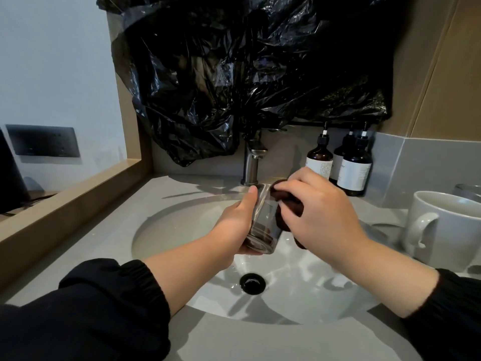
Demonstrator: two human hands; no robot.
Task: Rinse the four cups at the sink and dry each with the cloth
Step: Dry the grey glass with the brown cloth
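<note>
The glass cup (263, 220) is held up over the sink (182, 230), tilted with its mouth toward the back, and this looks like the drying stage.

Biggest thing first: black plastic sheeting (247, 61) hangs behind the sink, and its lowest folds drape right down around the tap (251, 162). Reaching for that tap for the next rinse, a hand could snag the plastic and jolt whatever it carries.

The worktop (234, 340) around the sink looks smooth and hard, so a wet cup set near the sink's edge could skate.

The sink bowl sits straight below the cup. One slip and glass meets that hard surface, and I'd expect a chip or worse.

The white mug (447, 225) stands right of the sink, close beside the right forearm, where a wide swing of the arm could knock it. The brown pump bottles (354, 168) stand behind the sink's right side, just past the knuckles. A brisk wipe might clip them.

Now the hands. The left hand (234, 225) is wrapped round the cup's lower body, thumb laid up the side. The right hand (320, 207) has its fingers curled, pinching the dark cloth (289, 204) against the cup's right wall near the rim. If that hand pushes hard sideways on wet glass, the cup could twist out of the other hand's hold.

Smallest: the drain (252, 282) at the sink's bottom is open, a place for a dropped shard to vanish.
</note>
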